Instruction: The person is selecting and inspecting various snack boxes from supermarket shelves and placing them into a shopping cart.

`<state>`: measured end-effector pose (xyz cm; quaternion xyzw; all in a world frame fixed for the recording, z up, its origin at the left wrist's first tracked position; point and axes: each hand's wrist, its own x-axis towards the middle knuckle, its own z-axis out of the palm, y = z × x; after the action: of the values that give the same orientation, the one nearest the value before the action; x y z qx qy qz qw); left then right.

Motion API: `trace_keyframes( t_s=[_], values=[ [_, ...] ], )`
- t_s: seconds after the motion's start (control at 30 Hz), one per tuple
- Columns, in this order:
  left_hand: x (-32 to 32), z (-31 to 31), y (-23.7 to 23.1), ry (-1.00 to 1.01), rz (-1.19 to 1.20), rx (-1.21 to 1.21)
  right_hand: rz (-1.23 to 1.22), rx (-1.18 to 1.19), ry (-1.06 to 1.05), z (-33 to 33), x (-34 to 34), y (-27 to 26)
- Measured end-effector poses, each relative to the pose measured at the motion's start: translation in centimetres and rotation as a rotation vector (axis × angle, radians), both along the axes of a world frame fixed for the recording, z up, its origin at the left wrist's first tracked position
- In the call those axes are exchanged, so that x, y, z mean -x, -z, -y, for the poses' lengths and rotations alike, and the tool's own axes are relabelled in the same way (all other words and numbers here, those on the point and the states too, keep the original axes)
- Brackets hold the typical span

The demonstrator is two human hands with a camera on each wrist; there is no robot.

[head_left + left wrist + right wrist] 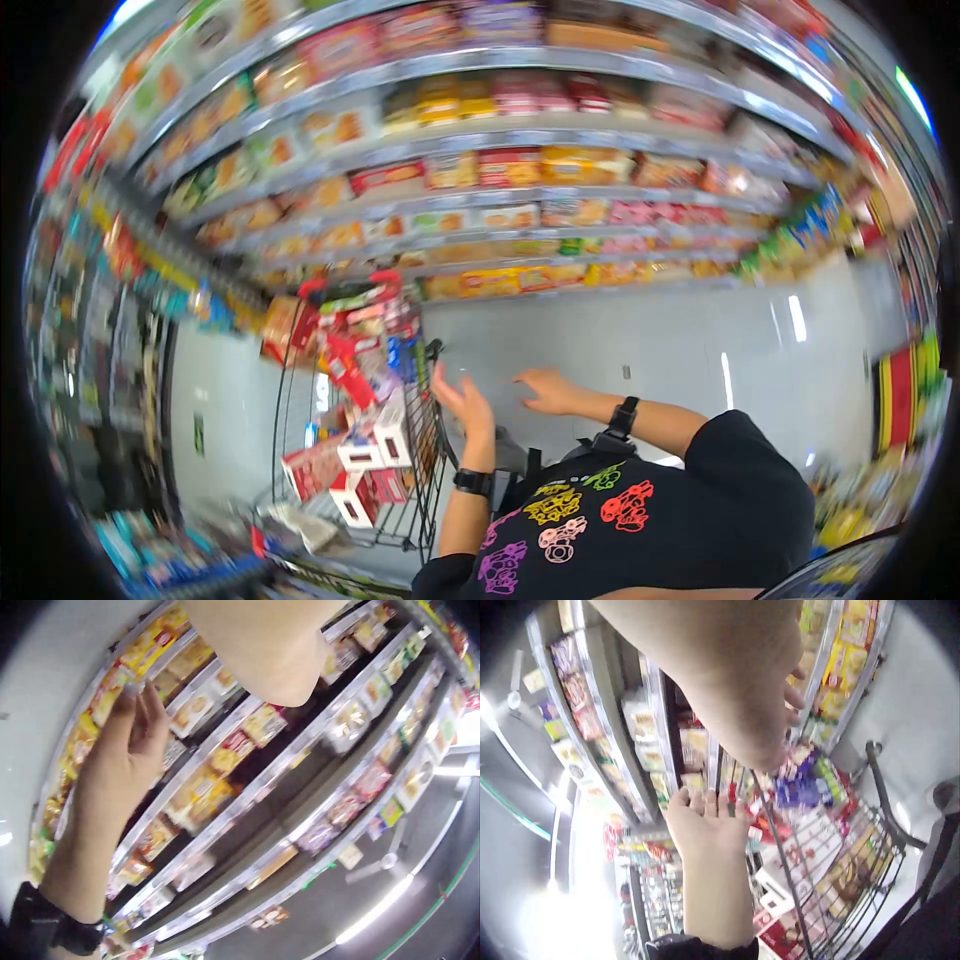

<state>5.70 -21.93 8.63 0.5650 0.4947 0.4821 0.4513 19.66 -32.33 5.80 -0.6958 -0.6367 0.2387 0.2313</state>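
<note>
My left hand (465,405) is raised beside the shopping cart (425,500), its fingers spread and nothing in it. In the right wrist view the same left hand (709,829) shows its palm, fingers loosely bent. My right hand (550,390) reaches forward over the floor, to the right of the left hand and apart from it. From the left wrist view, the right hand (124,757) has its fingers loosely curved, with shelves behind it. White-and-red boxes (375,445) and a red packet (350,370) lie in the cart near the left hand.
Shelves of packaged food (510,165) curve across the front. Grey floor (540,335) lies between them and me. A brown-and-red carton (288,330) is at the cart's far left. More goods (820,225) line the right side, near a red, yellow and black striped item (897,395).
</note>
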Motion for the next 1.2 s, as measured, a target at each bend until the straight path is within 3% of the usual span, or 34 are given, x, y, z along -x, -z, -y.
trace_keyframes(
  t_s=[0.03, 0.13, 0.23, 0.33, 0.53, 0.63, 0.73, 0.83, 0.93, 1.03, 1.2],
  values=[
    [-2.2, 2.0, 1.1, 0.083, 0.041, 0.048, -0.004, 0.048, 0.097, 2.7, -1.8, 0.2],
    [-7.4, 7.2, 1.4, 0.421, -0.167, -0.048, 0.060, 0.089, 0.299, 9.6, -6.5, -1.4],
    [-10.5, 10.0, -1.2, 0.774, -0.260, -0.509, -0.076, 0.220, 0.406, 13.2, -10.1, -2.2],
    [-12.3, 9.0, -3.1, 0.963, -0.309, -0.602, 0.001, 0.276, 0.410, 12.6, -12.2, -2.8],
    [-16.9, 1.3, -5.5, 0.921, -0.292, -0.601, -0.028, 0.103, 0.320, 5.6, -16.5, -4.6],
    [-19.3, -2.3, -7.1, 0.966, -0.180, -0.282, 0.052, 0.091, 0.316, 1.7, -19.2, -5.7],
    [-22.5, -5.4, -6.2, 0.926, -0.226, -0.415, 0.079, -0.124, 0.357, -0.8, -20.7, -9.3],
    [-25.2, -6.4, -7.1, 0.933, -0.172, -0.544, -0.023, -0.177, 0.388, -2.0, -22.8, -9.2],
    [-28.1, -7.9, -10.0, 1.067, -0.060, -0.367, -0.115, -0.191, 0.528, -2.3, -25.6, -12.0],
    [-31.7, -9.5, -12.6, 1.026, 0.001, -0.333, 0.071, -0.441, 0.644, -2.8, -28.8, -14.8],
    [-36.4, -12.5, -19.1, 0.866, 0.071, -0.569, 0.297, -0.818, 0.792, -4.9, -35.6, -21.4]
  ],
)
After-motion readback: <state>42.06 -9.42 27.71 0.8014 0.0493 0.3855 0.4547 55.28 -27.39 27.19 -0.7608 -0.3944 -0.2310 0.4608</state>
